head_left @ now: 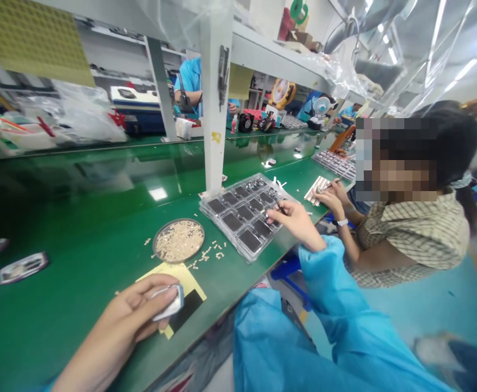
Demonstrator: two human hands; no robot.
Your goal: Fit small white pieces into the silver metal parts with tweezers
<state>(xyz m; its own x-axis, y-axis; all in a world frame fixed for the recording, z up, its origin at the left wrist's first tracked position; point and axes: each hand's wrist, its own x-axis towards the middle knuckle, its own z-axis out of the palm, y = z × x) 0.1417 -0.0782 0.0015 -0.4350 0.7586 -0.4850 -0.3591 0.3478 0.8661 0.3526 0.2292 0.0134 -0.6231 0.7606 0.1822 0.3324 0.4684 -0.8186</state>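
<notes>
1. the left grip (140,307), low and left of centre in the frame, was closed around a small white-and-blue piece (168,304), thumb pressed on its face — this piece sat above the edge of a yellow sheet (187,279) with a black patch.
2. the right grip (298,220), right of centre, was pinching a thin dark tool (281,207) over the right side of a clear tray (228,235); what the tip touched could not be told.
3. the tray, mid-frame, held dark rectangular parts in rows of compartments.
4. a round dish (157,251) of tiny pale bits stood left of the tray, with loose bits (218,255) strewn between the two on the green surface (99,272).
5. at the left edge of the frame lay a pale-rimmed part (24,268) — well apart from both grips.
6. at the right, a person in a checked shirt (430,237) worked over a striped card (311,193).
</notes>
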